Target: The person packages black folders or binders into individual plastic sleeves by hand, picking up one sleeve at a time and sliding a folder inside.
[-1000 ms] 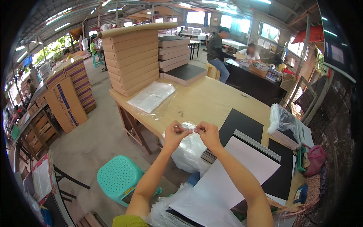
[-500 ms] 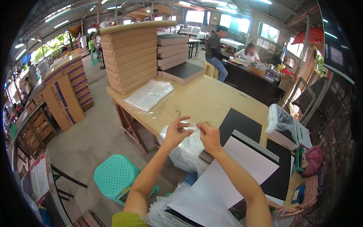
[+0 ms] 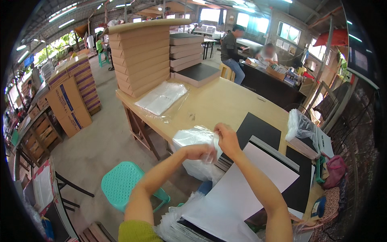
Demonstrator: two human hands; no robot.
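Observation:
My right hand [image 3: 226,138] is closed, fingertips pinching the edge of a clear plastic bag [image 3: 194,136] over the near edge of the table. Just below and to its left, my left hand [image 3: 199,152] lies against the plastic; its fingers are smeared by motion, so their grip does not show. More clear plastic hangs down beside the table edge. Under my right forearm lies a large white sheet [image 3: 258,171] on a stack of boards. Dark boards [image 3: 259,133] lie beyond and to the right of it.
Tall brown-wrapped packs [image 3: 141,60] and black-topped stacks [image 3: 197,73] stand at the table's far left, behind flat plastic sleeves [image 3: 162,98]. A green stool [image 3: 123,183] is at my left. A plastic-wrapped stack [image 3: 302,135] sits at right. Two people work at a dark desk [image 3: 270,82].
My left hand has moved down and right against the plastic, its fingers no longer spread. My right hand has risen slightly. More of the shiny plastic shows; the view has shifted a little.

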